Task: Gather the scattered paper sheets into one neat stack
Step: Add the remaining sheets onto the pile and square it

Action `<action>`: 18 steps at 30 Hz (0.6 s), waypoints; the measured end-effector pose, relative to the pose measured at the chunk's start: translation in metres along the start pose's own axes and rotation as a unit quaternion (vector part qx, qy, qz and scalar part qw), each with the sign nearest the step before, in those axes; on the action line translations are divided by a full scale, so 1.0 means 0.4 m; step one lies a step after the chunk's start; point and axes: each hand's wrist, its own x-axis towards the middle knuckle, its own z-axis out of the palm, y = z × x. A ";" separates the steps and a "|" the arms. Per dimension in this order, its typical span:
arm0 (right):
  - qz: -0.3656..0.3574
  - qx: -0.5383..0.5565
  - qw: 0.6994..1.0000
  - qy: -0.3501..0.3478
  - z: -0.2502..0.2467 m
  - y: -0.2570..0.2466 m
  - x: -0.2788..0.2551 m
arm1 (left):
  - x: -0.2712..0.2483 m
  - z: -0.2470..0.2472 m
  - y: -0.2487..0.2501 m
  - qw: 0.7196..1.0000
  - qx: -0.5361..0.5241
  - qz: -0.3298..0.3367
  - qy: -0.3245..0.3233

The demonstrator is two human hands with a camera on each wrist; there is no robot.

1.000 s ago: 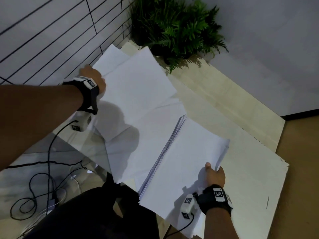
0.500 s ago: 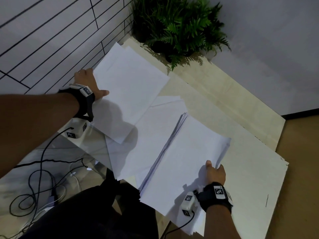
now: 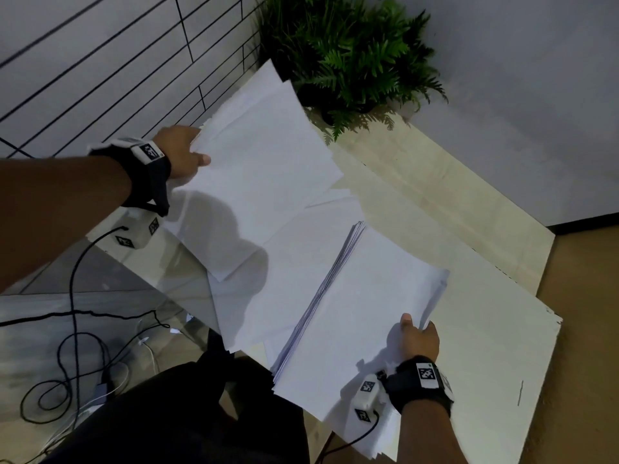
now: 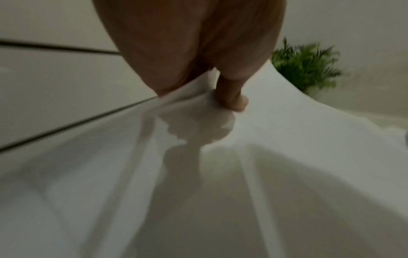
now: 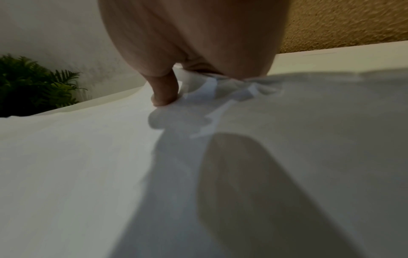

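My left hand (image 3: 187, 152) pinches the left edge of a few white sheets (image 3: 261, 169), thumb on top, and holds them lifted above the table's far left. The left wrist view shows the thumb (image 4: 234, 97) pressing the sheets (image 4: 287, 139) against fingers hidden beneath. My right hand (image 3: 418, 336) grips the right edge of a thick paper stack (image 3: 355, 316) near the front, thumb (image 5: 164, 92) on top of the stack (image 5: 110, 157). More loose sheets (image 3: 288, 262) lie flat between the two piles, partly under them.
The pale table (image 3: 435, 182) runs diagonally, with a white board (image 3: 495, 346) under the stack at its right. A green potted fern (image 3: 351, 55) stands at the far corner. Tiled wall (image 3: 100, 61) at left; black cables (image 3: 73, 346) on the floor below.
My left hand has gathered the far-left sheets and drawn them a little toward the middle and off the table. The right hand and its stack have stayed in place.
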 end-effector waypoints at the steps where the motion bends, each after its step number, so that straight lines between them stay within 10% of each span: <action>1: 0.001 -0.001 1.000 -0.001 0.002 0.003 0.003 | -0.004 -0.022 0.008 1.000 -0.021 0.010 0.003; 11: -0.001 -0.008 1.000 0.001 0.003 0.003 0.009 | -0.054 -0.016 0.070 0.986 0.007 0.100 -0.136; 18: -0.002 -0.015 1.000 -0.007 0.007 0.010 0.016 | -0.062 -0.008 0.127 0.993 -0.014 0.115 0.021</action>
